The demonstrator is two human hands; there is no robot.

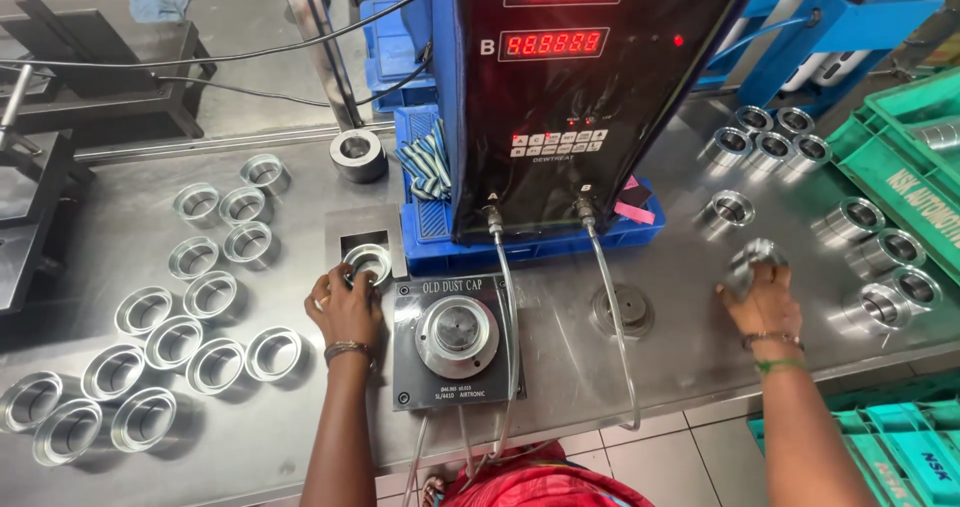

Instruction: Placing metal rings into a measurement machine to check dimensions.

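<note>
My left hand (345,305) grips a shiny metal ring (368,262) that sits at a square recess in the steel bench, left of a black gauge fixture (455,339) with a round metal plug on top. My right hand (765,297) is closed around another shiny metal ring (752,260), blurred, held just above the bench on the right. A round metal socket (622,309) sits in the bench between the two hands. A black readout unit (580,87) with red digit displays stands behind, two hoses running down from it.
Several metal rings (190,317) lie in rows on the left of the bench. More rings (770,137) stand at the back right and near a green crate (900,147). A blue tray (530,242) holds the readout unit. A heavy dark ring (357,154) sits behind.
</note>
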